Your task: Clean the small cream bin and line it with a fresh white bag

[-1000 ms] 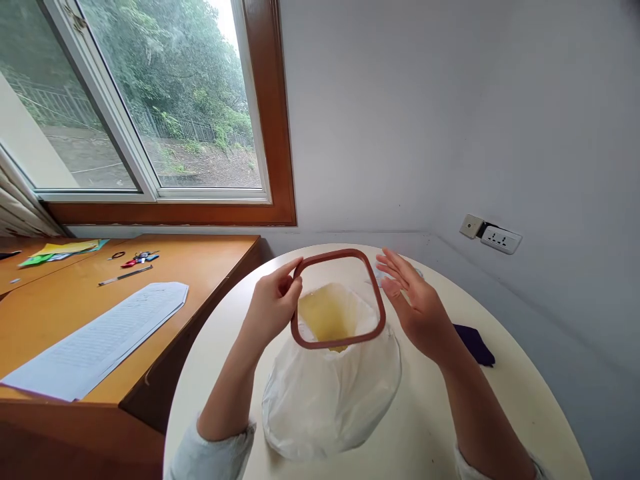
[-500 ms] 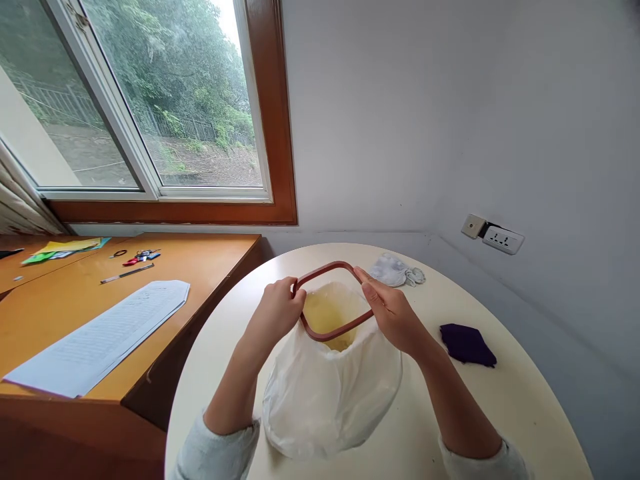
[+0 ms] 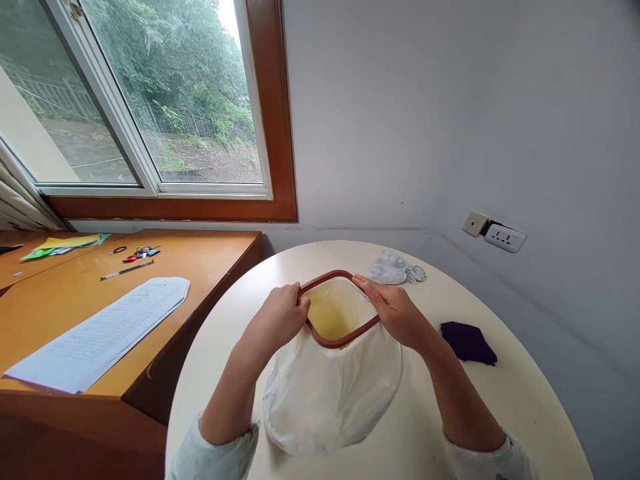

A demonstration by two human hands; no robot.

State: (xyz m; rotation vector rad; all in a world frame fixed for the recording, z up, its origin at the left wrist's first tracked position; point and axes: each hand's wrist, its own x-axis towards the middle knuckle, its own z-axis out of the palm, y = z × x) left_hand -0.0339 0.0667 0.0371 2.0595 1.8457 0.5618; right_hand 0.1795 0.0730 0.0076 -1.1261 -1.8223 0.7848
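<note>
While the brown frame sits at the mouth of the white bag on the round table, left hand and right hand grip its opposite sides, presumably to keep it steady and aligned with the opening.

Round cream table: white plastic bag standing near middle, mouth up, yellowish inside; crumpled pale bag toward far edge; dark purple cloth at right.
Brown desk, left: papers nearest; beyond them pen, small red-blue cluster, dark ring, coloured sheets far left.
</note>
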